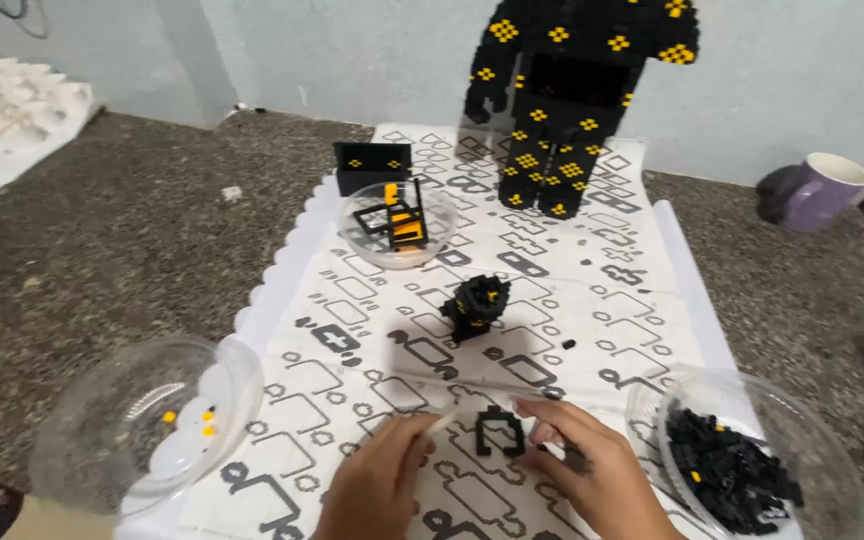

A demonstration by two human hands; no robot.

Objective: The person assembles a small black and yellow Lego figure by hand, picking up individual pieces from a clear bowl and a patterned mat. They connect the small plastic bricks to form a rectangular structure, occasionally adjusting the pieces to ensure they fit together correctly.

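- Near the patterned sheet's (592, 300) front edge: left hand (372, 485) pinching a thin white stick (442, 422).
- Right hand (597, 470) fingertips grasping a small black brick frame (499, 432).
- Right: bowl of black bricks (732, 470).

left hand (377, 480): near edge, pinching a thin white stick (442, 422)
right hand (592, 465): fingers beside a small black brick frame (500, 432)
right: clear plastic bowl of black bricks (727, 470)

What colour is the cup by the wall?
The ceramic cup is purple outside and white inside, seen in the head view.
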